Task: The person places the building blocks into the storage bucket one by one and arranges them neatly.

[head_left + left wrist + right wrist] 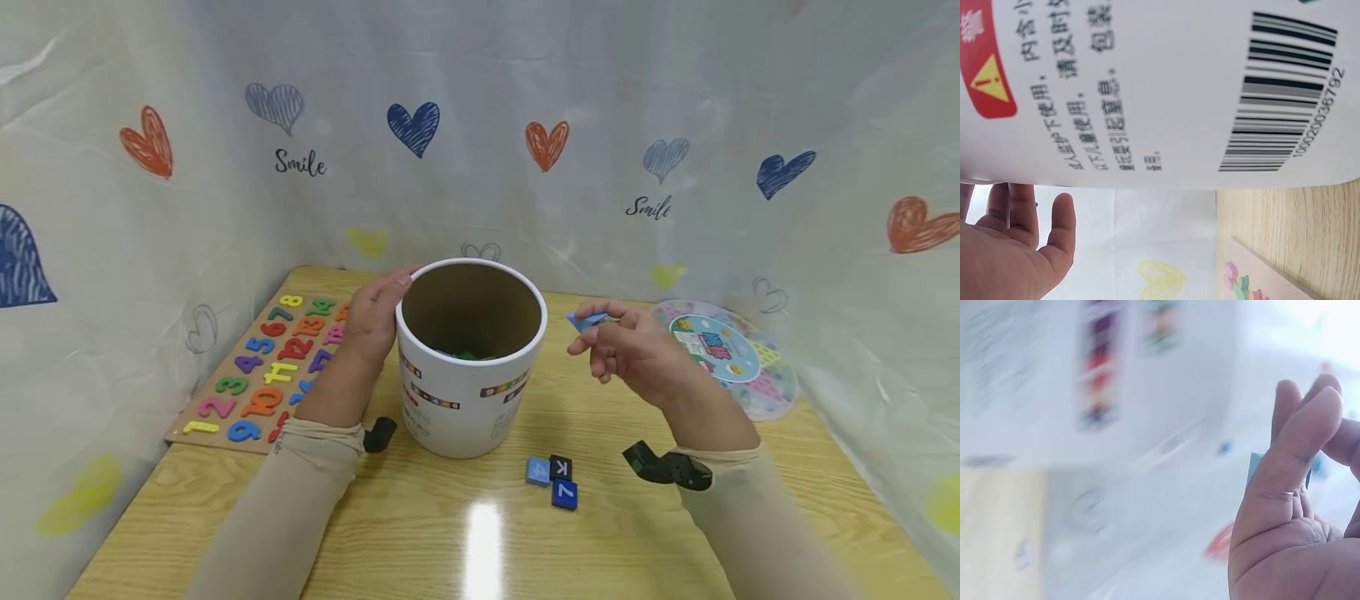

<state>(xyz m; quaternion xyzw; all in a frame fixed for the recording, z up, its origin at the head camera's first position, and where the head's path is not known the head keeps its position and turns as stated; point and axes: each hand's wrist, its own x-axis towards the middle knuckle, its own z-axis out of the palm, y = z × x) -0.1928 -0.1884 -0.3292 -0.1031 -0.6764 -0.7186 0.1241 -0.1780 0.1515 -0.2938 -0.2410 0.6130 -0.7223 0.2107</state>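
Note:
A white bucket (461, 408) with printed sums on its side stands mid-table, its mouth facing me. Inside, several small tiles (468, 355) lie low, mostly in shadow. My left hand (372, 317) holds the bucket at its left rim, and its fingers pass partly behind the wall. In the left wrist view the wall carries a barcode (1279, 94). To the right of the bucket, my right hand (637, 350) pinches a light blue tile (588, 320) in the air; fingers cover most of it. Below lie a light blue tile (537, 471), a black tile (561, 467) and a dark blue tile (565, 494), close together.
A board of colourful numbers (225, 408) lies at the left, partly behind my left arm. On the back right of the table rests a round patterned disc (772, 392), partly behind my right hand. A curtain (480, 75) printed with hearts surrounds the table.

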